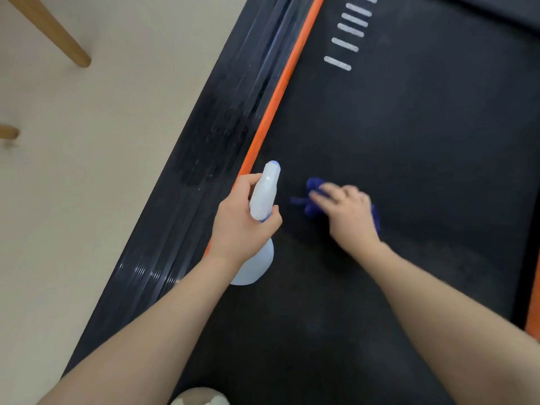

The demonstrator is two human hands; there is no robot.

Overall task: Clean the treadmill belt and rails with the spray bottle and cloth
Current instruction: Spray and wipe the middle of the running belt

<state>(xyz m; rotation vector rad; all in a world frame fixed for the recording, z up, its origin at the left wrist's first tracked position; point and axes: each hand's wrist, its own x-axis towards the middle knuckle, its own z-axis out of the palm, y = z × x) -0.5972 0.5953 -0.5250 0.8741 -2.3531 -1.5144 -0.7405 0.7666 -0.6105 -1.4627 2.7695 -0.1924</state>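
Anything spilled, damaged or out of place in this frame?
Nothing serious. The left rail has a dull, darker patch amid otherwise glossy plastic, which may be wet or dusty. The left hand grips the spray bottle; the right hand presses the blue cloth on the belt.

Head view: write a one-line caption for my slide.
Left hand grips a white spray bottle while the right hand presses a blue cloth onto the black treadmill belt.

Two bare forearms reach into view from the bottom edge, with no sleeve reaching either wrist. The left hand [239, 217] and the right hand [349, 213] are bare too, showing no gloves, rings, watch or bracelet. The right hand is blurred, so finer detail there cannot be made out.
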